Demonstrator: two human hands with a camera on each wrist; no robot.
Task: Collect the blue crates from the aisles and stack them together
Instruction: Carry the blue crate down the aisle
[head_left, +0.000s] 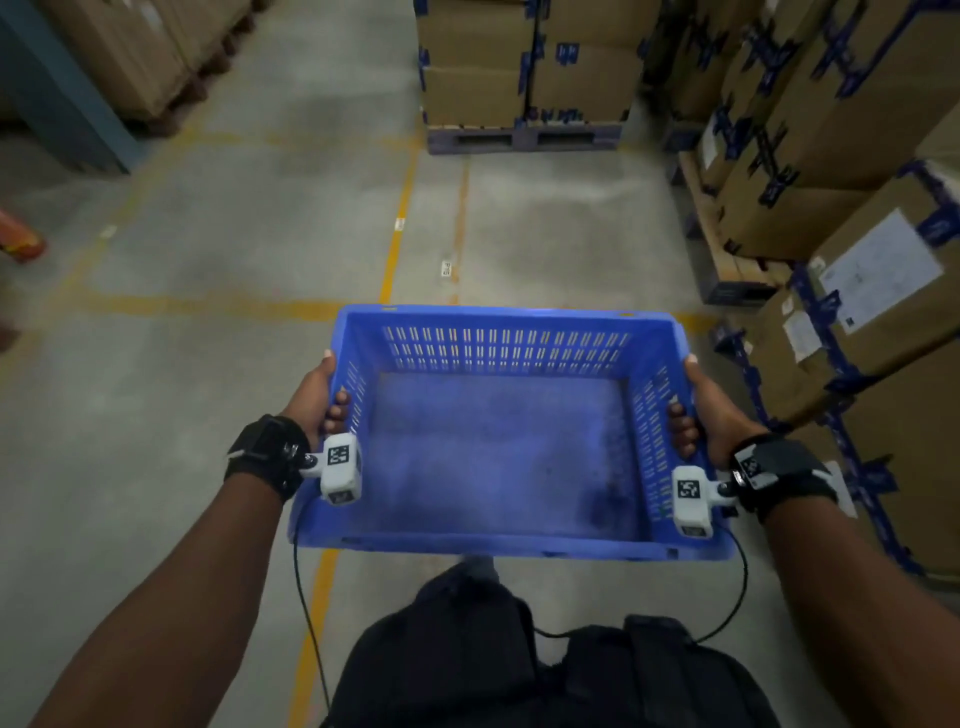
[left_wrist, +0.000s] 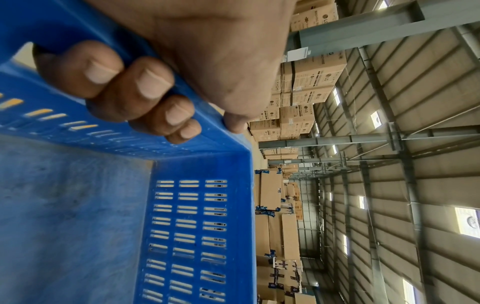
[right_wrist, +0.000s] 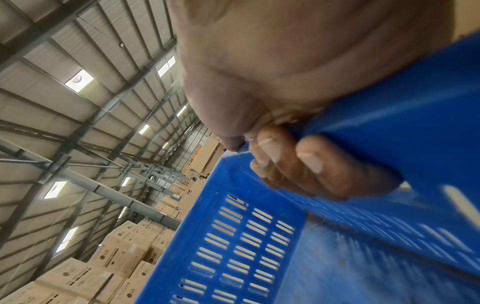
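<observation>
An empty blue crate (head_left: 498, 457) with slotted walls hangs in front of my waist, above the concrete floor. My left hand (head_left: 324, 395) grips its left rim, fingers curled through the handle slot to the inside, thumb along the top edge. My right hand (head_left: 693, 410) grips the right rim the same way. In the left wrist view the fingers (left_wrist: 145, 82) wrap over the blue rim (left_wrist: 197, 107). The right wrist view shows fingers (right_wrist: 306, 164) hooked through the handle of the crate (right_wrist: 259, 236). No other blue crate is in view.
Taped cardboard boxes (head_left: 852, 171) on pallets line the right side. A pallet of boxes (head_left: 524, 67) stands ahead. More boxes (head_left: 145, 47) and a blue-grey post (head_left: 57, 93) stand at the left. Yellow lines (head_left: 397, 228) mark the floor. An orange object (head_left: 18, 241) sits at the left edge.
</observation>
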